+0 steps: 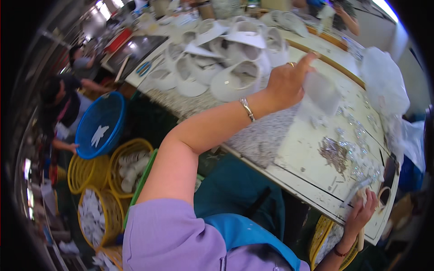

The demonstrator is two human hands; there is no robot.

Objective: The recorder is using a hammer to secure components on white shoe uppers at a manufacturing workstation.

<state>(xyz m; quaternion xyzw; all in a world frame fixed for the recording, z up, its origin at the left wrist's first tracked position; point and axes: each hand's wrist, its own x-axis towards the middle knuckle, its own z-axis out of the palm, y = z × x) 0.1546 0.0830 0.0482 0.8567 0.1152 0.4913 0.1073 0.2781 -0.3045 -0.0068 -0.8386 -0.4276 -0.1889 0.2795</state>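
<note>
The lilac sleeve (167, 235) fills the near edge, and from it the left hand (287, 83) reaches out, fingers pinched on a clear bag (320, 92) that hangs just below the fingertips over the table (303, 153). The right hand (359, 214) rests at the table's near rim, fingers curled around a slim tool (357, 192). Judging by the layout, work is midway: a pile of white shoes (226, 63) waits just beyond the left fingers, while silvery scraps (337, 153) lie between the two hands. Further off, a blue basket (100, 125) and yellow baskets (129, 165) stand on the floor beside other people (61, 106). White bags (384, 81) crowd the far edge.
</note>
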